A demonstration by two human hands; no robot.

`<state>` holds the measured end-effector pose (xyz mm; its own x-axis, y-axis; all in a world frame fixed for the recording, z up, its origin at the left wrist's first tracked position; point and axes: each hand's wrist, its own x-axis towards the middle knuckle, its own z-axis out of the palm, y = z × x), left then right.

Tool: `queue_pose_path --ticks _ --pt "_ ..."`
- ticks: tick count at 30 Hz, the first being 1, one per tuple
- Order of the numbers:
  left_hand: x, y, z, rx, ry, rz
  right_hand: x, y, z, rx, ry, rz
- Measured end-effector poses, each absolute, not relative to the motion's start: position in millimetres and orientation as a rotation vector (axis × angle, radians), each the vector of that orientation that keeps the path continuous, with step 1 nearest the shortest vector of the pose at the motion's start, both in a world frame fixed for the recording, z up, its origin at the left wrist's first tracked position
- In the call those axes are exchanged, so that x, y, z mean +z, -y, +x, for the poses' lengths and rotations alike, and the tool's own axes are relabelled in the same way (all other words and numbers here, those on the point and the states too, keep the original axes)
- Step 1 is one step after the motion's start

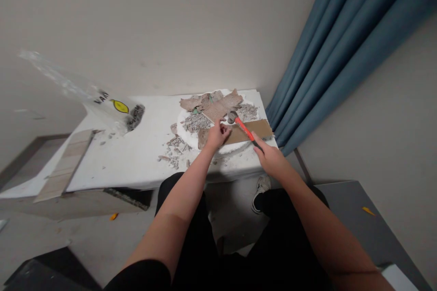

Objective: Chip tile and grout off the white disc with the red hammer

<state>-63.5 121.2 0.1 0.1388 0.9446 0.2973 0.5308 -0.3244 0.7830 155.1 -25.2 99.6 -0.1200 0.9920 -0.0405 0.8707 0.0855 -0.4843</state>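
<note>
My right hand (271, 158) is wrapped round the black grip of a hammer (243, 127) with an orange handle. Its metal head is over the rubble, just beyond my left fingers. My left hand (216, 136) is at the left end of a flat brown board (259, 130), its fingers curled together; whatever they pinch is too small to make out. The board lies across a round white foam piece (184, 135) that carries grey crushed rubble (196, 122). Torn brown sheets (220, 105) lie on top at the back.
A clear plastic bag (105, 111) with dark grey bits stands on the white-covered table (136, 159). A wood-patterned strip (66, 163) lies at its left end, and loose crumbs (174, 157) are scattered left of the foam. Blue curtains (327, 45) hang at the right.
</note>
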Motion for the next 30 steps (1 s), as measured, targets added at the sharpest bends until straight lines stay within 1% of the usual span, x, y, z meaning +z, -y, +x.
queue_pose_path --ticks 9,16,21,25,30 --pt "-4 -122 -63 1.093 -1.391 1.96 96 27 150 0.532 2.118 -1.886" --pt "-8 -127 -67 1.331 -1.331 1.913 94 32 148 0.507 2.118 -1.916" --pt "-9 -131 -68 1.396 -1.308 1.808 93 32 146 0.479 2.138 -1.95" --pt "-4 -129 -67 1.401 -1.299 1.794 90 31 148 0.476 2.14 -1.985" --pt "11 -128 -73 1.4 -1.409 1.742 89 32 150 0.487 2.155 -1.977"
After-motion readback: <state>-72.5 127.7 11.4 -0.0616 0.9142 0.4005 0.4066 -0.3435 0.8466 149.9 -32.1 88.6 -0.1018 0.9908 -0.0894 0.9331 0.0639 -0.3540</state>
